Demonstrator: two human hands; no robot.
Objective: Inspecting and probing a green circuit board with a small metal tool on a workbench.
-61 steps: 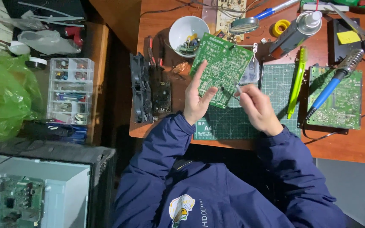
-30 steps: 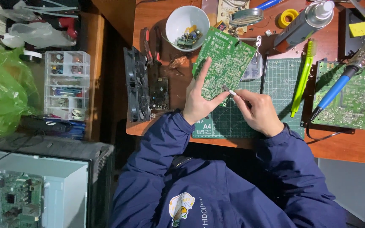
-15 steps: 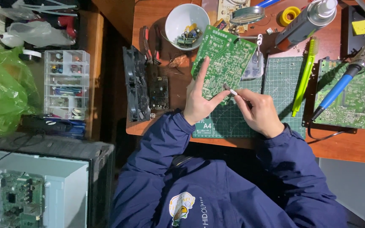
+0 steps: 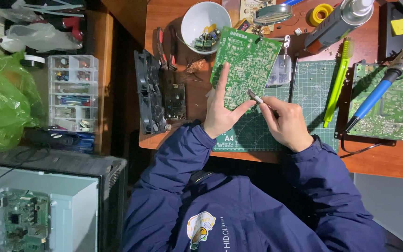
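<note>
My left hand (image 4: 220,109) holds a green circuit board (image 4: 248,63) tilted up over the green cutting mat (image 4: 304,88), with fingers behind it and the thumb on its lower edge. My right hand (image 4: 285,122) grips a slim metal tool (image 4: 256,98), its tip touching the board's lower right part. Both arms wear dark blue sleeves.
A white bowl (image 4: 205,23) with small parts stands at the back. A blue-handled soldering iron (image 4: 378,91) lies over a second green board (image 4: 390,105) at right. A lime brush (image 4: 337,84), a spray can (image 4: 336,23), black fans (image 4: 148,91) and a parts drawer box (image 4: 72,91) surround the mat.
The board and both hands have stayed nearly in place; my right hand's tool tip has shifted slightly along the board's lower edge.
</note>
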